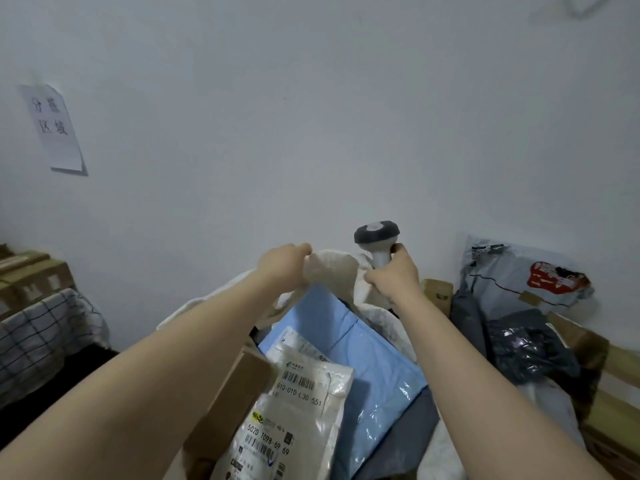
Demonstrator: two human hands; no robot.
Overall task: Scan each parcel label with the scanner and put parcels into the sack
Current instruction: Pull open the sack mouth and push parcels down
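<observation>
My left hand (pixel 282 265) grips the far rim of the white sack (pixel 332 271) and holds it up. My right hand (pixel 394 271) holds the white handle of the scanner (pixel 376 237), whose dark grey head points up, and it also touches the sack rim. Inside the sack lie a light blue mailer (pixel 377 362), a white labelled parcel (pixel 294 410) with barcodes, a brown cardboard box (pixel 235 393) and a dark grey bag (pixel 408 434).
To the right, a pile of grey and dark plastic parcels (pixel 519 306) rests on cardboard boxes (pixel 613 386). At the left stand cardboard boxes (pixel 31 278) and a checked cloth (pixel 45 334). A paper sign (pixel 52 126) hangs on the white wall.
</observation>
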